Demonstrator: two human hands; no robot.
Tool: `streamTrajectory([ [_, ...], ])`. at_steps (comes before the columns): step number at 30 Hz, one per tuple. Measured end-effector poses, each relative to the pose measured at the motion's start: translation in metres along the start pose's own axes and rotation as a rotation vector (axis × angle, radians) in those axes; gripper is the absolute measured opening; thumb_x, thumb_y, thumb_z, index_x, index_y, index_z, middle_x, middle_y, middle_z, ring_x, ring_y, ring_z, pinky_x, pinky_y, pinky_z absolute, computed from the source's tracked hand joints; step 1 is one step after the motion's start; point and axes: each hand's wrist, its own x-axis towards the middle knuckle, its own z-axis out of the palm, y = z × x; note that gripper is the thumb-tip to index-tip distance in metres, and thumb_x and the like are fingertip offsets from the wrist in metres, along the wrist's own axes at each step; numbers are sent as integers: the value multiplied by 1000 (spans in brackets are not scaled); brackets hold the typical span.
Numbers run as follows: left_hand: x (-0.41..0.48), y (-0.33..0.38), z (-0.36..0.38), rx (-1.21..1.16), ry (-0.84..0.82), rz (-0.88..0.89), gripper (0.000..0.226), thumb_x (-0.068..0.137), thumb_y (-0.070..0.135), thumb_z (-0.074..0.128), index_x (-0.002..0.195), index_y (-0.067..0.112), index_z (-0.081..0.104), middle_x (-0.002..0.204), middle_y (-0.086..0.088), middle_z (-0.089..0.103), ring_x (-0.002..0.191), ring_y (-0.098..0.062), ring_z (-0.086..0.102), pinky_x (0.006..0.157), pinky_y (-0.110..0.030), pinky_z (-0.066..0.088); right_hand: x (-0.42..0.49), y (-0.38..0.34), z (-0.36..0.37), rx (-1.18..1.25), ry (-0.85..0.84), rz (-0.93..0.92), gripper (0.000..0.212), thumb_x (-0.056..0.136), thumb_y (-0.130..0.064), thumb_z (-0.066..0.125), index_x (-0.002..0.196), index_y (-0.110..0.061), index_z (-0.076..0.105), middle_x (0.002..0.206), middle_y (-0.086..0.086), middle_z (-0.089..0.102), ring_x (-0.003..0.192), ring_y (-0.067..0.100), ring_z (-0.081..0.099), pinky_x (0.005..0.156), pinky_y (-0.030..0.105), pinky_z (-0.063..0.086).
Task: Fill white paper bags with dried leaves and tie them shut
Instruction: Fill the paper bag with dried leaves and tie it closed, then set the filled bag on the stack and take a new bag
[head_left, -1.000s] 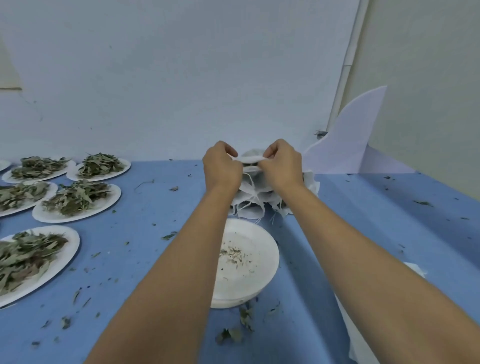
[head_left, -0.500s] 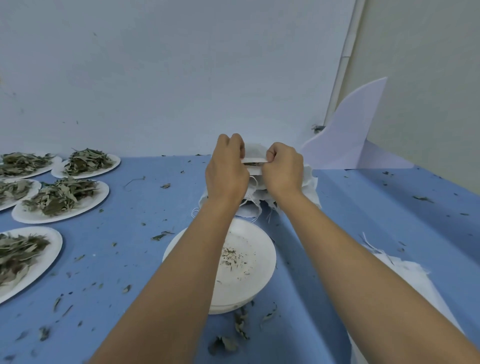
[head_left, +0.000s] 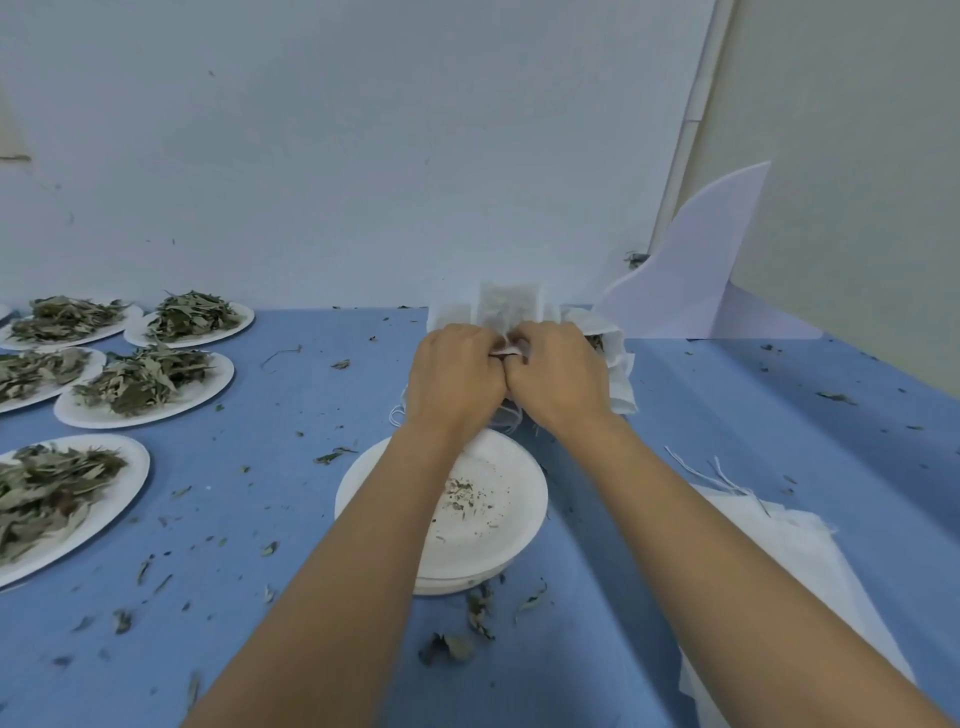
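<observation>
One white paper bag (head_left: 506, 306), upper centre, pinched by two hands.
The left hand (head_left: 452, 374) and right hand (head_left: 558, 374), knuckles touching, grasp its lower end above a pile of bags (head_left: 618, 364); one near-bare plate (head_left: 514, 499) lies below them, and five leaf-heaped plates (head_left: 213, 384) sit at left on the blue desk (head_left: 675, 389).

Two bare forearms enter from the bottom edge of the view, slim and smooth, broader near the elbow and narrowing to the wrist. The left forearm (head_left: 332, 571) and the right forearm (head_left: 727, 561) are uncovered along all their visible length. The left hand (head_left: 457, 374) and the right hand (head_left: 558, 376) are bare too, seen from the back, with knuckles and wrist bones faintly marked.
</observation>
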Motion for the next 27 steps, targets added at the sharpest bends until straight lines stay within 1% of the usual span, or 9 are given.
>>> streamTrajectory([
  [3, -9, 12, -12, -95, 103, -25, 32, 87, 8, 49, 114, 10, 67, 117, -3, 66, 112, -19, 54, 92, -24, 34, -11, -2, -19, 255, 99, 22, 34, 84, -19, 49, 116, -19, 62, 119, -4, 61, 114, 15, 49, 83, 26, 37],
  [5, -17, 25, -18, -163, 154, -19, 32, 88, 11, 50, 117, 14, 64, 120, 1, 64, 113, -14, 52, 88, -18, 32, -23, -1, -32, 374, 170, 27, 28, 84, -18, 49, 108, -20, 63, 111, -9, 62, 103, 9, 53, 83, 26, 41],
  [7, -26, 41, -17, -241, 117, -28, 28, 90, 15, 50, 115, 18, 64, 116, 4, 65, 108, -13, 54, 86, -20, 37, -37, 5, -42, 465, 241, 96, 18, 85, -19, 50, 94, -20, 65, 96, -10, 64, 88, 8, 57, 77, 27, 45],
  [9, -37, 59, -11, -348, -25, -41, 22, 90, 17, 52, 107, 19, 66, 104, 3, 67, 95, -16, 59, 83, -30, 46, -48, 15, -51, 630, 329, 253, 18, 86, -19, 49, 78, -16, 65, 83, -4, 66, 80, 15, 60, 75, 34, 47],
  [13, -65, 90, 9, -375, -385, 34, 14, 87, 19, 59, 96, 16, 70, 93, 5, 65, 81, -12, 55, 71, -21, 37, -64, 41, -65, 807, 409, 503, 33, 91, -17, 41, 65, -21, 62, 70, -6, 66, 70, 16, 60, 82, 43, 50],
  [17, -85, 102, 23, -252, -605, 38, 27, 85, 29, 64, 108, 16, 68, 104, 4, 63, 98, -16, 59, 82, -27, 45, -78, 58, -68, 765, 332, 565, 34, 89, -13, 43, 62, -22, 62, 71, -9, 66, 71, 15, 61, 82, 41, 50],
  [20, -91, 103, 26, -223, -574, -7, 44, 81, 24, 70, 123, 13, 60, 118, -6, 58, 107, -21, 56, 92, -27, 42, -82, 64, -73, 770, 341, 583, 34, 89, -13, 43, 62, -22, 62, 71, -9, 65, 72, 16, 61, 82, 41, 50],
  [22, -94, 103, 27, -250, -564, -88, 54, 82, 27, 71, 131, 12, 52, 122, -6, 54, 112, -20, 53, 91, -23, 37, -84, 64, -74, 779, 335, 581, 34, 89, -13, 43, 63, -22, 63, 71, -9, 66, 71, 15, 61, 82, 40, 50],
  [27, -95, 102, 28, -376, -460, -278, 24, 86, 22, 66, 108, 11, 62, 98, -2, 63, 94, -16, 58, 73, -18, 38, -86, 57, -74, 796, 301, 561, 32, 90, -14, 44, 65, -21, 64, 73, -8, 67, 70, 11, 60, 83, 40, 51],
])
